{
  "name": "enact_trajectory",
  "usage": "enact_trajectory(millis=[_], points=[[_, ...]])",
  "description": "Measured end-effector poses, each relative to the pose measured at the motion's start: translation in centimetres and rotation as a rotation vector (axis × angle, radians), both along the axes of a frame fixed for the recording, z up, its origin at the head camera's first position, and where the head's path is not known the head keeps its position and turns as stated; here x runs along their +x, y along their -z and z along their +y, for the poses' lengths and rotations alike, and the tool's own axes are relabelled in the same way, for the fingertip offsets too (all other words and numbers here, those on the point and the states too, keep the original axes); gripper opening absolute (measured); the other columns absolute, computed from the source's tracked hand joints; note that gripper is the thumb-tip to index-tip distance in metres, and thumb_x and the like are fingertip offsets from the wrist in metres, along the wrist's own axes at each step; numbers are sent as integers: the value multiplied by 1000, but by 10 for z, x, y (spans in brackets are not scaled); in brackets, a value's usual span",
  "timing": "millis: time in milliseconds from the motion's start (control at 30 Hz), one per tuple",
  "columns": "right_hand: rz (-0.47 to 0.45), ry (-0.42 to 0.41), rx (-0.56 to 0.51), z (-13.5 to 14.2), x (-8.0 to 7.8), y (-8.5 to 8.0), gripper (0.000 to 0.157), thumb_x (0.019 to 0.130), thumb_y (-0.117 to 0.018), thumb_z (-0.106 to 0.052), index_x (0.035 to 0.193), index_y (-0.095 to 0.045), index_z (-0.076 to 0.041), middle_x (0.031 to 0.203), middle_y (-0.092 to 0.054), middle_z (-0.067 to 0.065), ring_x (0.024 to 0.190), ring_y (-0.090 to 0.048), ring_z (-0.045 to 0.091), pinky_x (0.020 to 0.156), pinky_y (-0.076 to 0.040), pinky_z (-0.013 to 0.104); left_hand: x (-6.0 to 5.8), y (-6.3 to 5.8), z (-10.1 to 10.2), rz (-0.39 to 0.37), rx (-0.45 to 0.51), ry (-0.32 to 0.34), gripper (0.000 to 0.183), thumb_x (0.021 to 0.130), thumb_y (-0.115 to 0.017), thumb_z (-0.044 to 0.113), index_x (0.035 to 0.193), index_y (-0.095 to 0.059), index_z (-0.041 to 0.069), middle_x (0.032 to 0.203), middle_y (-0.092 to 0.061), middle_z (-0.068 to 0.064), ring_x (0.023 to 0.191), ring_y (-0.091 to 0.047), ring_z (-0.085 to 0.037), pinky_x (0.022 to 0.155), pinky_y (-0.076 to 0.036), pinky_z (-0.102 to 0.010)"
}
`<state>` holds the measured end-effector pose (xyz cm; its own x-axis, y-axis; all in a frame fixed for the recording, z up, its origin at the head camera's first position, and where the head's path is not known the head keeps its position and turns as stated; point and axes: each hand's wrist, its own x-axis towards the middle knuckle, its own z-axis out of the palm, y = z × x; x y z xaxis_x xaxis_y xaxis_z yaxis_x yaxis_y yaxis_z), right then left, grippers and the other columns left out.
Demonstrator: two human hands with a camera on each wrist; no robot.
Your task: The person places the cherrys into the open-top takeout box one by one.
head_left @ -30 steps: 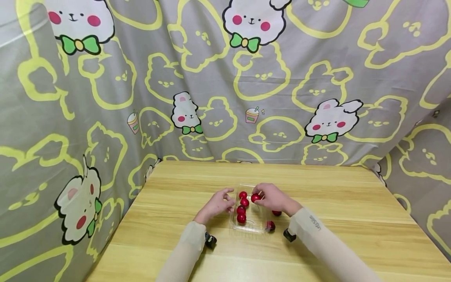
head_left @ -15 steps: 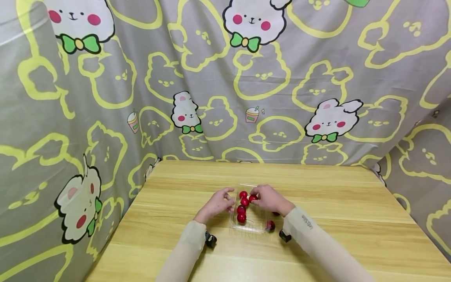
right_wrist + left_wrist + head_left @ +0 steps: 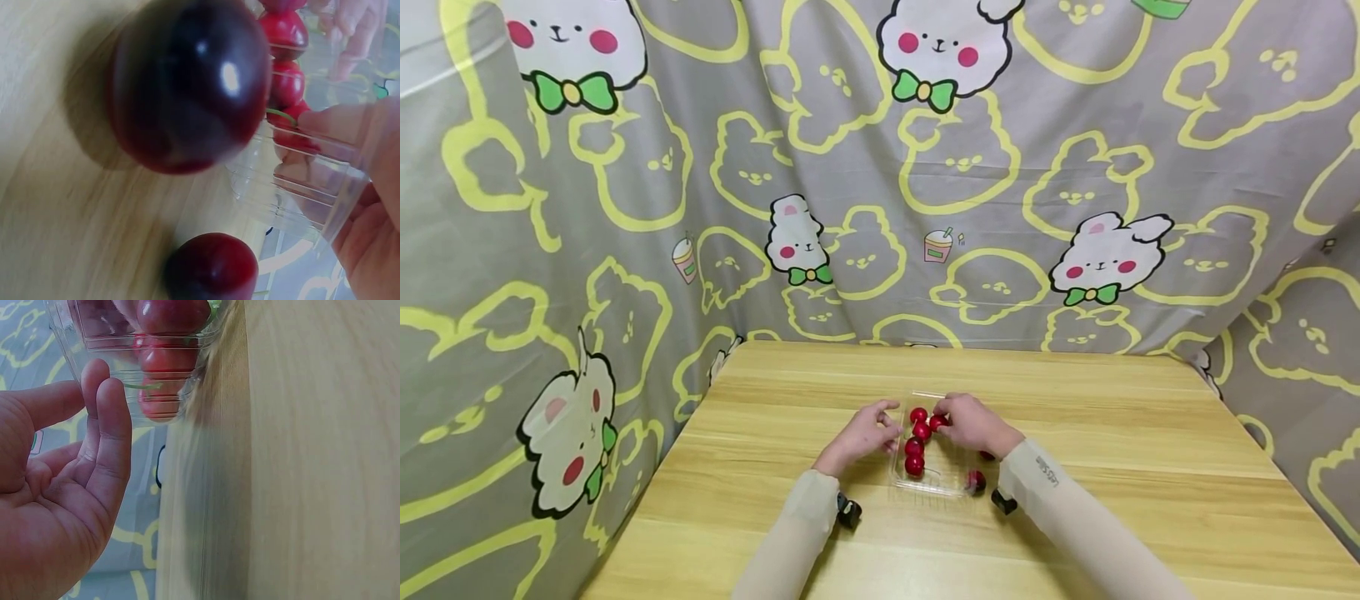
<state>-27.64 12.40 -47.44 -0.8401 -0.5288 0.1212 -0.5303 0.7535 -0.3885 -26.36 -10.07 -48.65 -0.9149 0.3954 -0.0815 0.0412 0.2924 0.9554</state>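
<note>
A clear plastic box (image 3: 936, 491) sits on the wooden table, with several red cherries (image 3: 913, 447) lined up along its left side. My right hand (image 3: 976, 422) reaches over the box's right wall and pinches one cherry (image 3: 938, 423) by the row; thumb and fingers show around that held cherry (image 3: 295, 131) in the right wrist view. At the left wall, my left hand (image 3: 861, 431) has loosely bent fingers, with fingertips (image 3: 112, 394) right at the clear plastic. Nothing is gripped in its palm.
Outside the box, one dark red cherry (image 3: 976, 481) lies by its front right corner. Another cherry (image 3: 987, 455) is partly covered by the right wrist. A patterned grey curtain (image 3: 850, 167) hangs behind and left of the table (image 3: 1075, 383).
My right hand has moved slightly left with the pinched cherry, bringing it close to the row, and then stays nearly still. The left hand keeps its place.
</note>
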Motion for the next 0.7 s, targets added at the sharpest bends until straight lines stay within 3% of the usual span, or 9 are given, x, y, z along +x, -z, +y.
enact_trajectory(millis=[200,333,467,700], points=[[25,-7,37,0,-2,2,15,84,-72,-13,97,-69,-6,91,-61,3,81,-60,16,73,-54,31,2,-5,1,2,-5,2,56,90,-60,0,140,-36,-6,89,-58,-17,62,-61,-18,65,-58,-38],[61,-33,51,1,-4,5,12,84,-72,-13,95,-69,-7,88,-60,2,78,-59,15,69,-54,30,9,-18,2,1,2,7,54,90,-58,-3,139,-36,-9,90,-58,-22,64,-62,-23,67,-58,-41],[94,-45,55,2,-5,7,8,84,-71,-12,90,-68,-8,84,-59,1,74,-58,14,66,-53,29,17,-30,3,-4,9,7,53,90,-58,-4,138,-37,-10,90,-58,-23,65,-62,-25,66,-58,-38],[62,-26,49,0,-4,4,12,81,-72,-7,92,-68,-8,88,-61,3,78,-59,16,70,-53,32,17,-29,3,1,17,3,52,90,-58,-4,137,-37,-10,88,-58,-23,63,-62,-22,63,-58,-34]])
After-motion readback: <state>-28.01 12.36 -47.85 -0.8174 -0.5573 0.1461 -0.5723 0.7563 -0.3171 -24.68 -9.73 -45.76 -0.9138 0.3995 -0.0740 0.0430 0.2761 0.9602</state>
